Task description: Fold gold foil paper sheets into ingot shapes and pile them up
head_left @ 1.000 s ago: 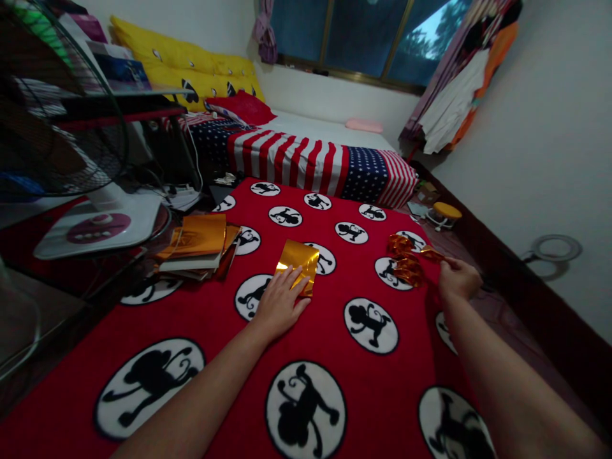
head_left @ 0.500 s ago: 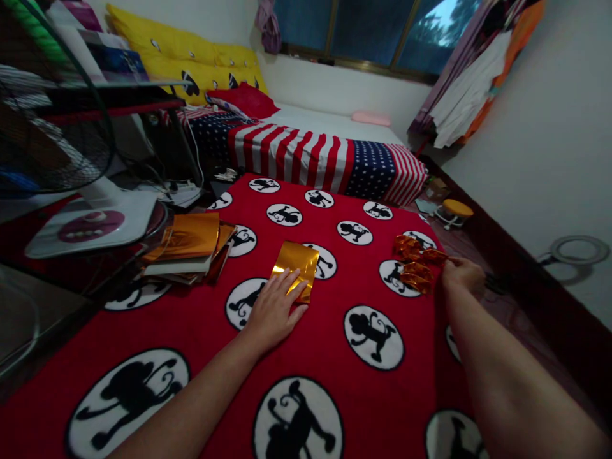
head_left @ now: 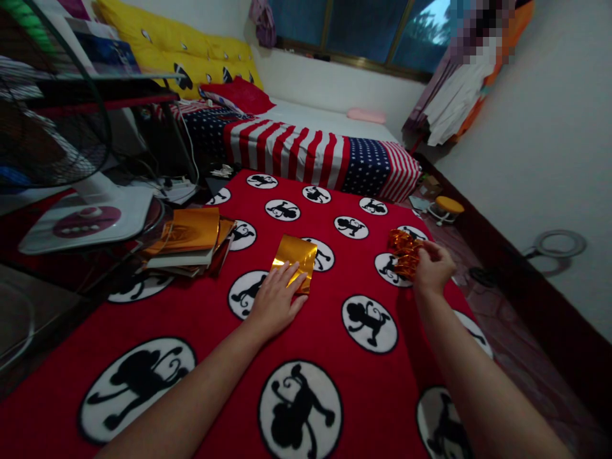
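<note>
A shiny gold foil sheet [head_left: 294, 250] lies on the red cloth [head_left: 306, 325] with its monkey prints. My left hand [head_left: 278, 298] rests flat on the sheet's near part, fingers spread. At the right side of the cloth, crumpled orange foil pieces [head_left: 404, 252] sit beside my right hand [head_left: 434, 264]. The fingers of that hand are bent near the foil's edge; whether they pinch it is unclear. To the left lies a stack of orange foil and pale sheets [head_left: 194, 231].
A fan [head_left: 90, 213] stands at the left beside a desk. Behind the cloth is a bed [head_left: 296, 156] with a striped and starred cover. A yellow-topped stool [head_left: 448, 205] and a ring-shaped object [head_left: 559, 243] are at the right.
My right hand has moved left and in over the cloth's right side, beside the crumpled foil. My left hand still rests on the gold sheet. The view has shifted slightly.
</note>
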`<state>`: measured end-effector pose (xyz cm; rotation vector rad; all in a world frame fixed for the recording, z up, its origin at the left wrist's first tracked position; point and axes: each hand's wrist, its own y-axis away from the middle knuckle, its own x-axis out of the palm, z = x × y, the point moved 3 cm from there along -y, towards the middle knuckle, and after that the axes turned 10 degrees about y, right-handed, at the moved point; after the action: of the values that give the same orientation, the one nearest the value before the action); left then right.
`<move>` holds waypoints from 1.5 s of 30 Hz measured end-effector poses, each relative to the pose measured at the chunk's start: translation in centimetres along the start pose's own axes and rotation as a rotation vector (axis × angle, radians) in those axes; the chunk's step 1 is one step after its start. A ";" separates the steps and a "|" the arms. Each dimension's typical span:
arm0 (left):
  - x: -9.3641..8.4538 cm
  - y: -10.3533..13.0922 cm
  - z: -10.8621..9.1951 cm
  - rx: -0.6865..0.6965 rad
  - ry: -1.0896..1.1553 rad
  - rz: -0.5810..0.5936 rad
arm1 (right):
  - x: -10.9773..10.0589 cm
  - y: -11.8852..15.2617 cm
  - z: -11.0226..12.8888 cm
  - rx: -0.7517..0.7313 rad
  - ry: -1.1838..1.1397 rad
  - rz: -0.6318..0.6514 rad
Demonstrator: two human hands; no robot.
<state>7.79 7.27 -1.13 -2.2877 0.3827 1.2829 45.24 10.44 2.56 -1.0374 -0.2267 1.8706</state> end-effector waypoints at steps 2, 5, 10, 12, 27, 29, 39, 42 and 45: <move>0.1 0.0 -0.3 -0.008 -0.003 -0.009 | 0.0 4.5 3.3 0.048 -0.280 0.125; 0.3 0.0 -1.5 -0.029 -0.008 -0.008 | -0.2 11.7 8.0 0.081 -0.471 0.434; 0.1 0.9 -4.1 0.009 0.065 0.101 | -1.1 18.1 11.4 -0.066 -0.409 0.615; -0.4 1.6 -4.7 0.062 0.131 0.160 | -1.3 18.7 11.4 -0.196 -0.347 0.592; -2.7 0.7 3.1 0.006 0.475 -0.149 | -0.7 19.1 10.9 -0.382 -0.353 0.554; -2.4 0.8 3.3 0.057 0.445 -0.103 | -1.5 18.9 10.6 -0.336 -0.414 0.546; -1.9 -0.4 1.3 -0.011 0.541 0.084 | -2.2 18.9 9.9 -0.152 -0.339 0.735; -1.9 -1.4 1.3 -0.116 0.491 0.077 | -1.1 18.3 10.3 -0.110 -0.267 0.699; -1.9 -2.5 1.0 -0.233 0.330 0.050 | 0.0 17.6 10.5 -0.077 -0.071 0.663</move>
<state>7.28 9.91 0.76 -2.7132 0.4223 1.0155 26.07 3.85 -0.58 -1.1925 0.0139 2.5098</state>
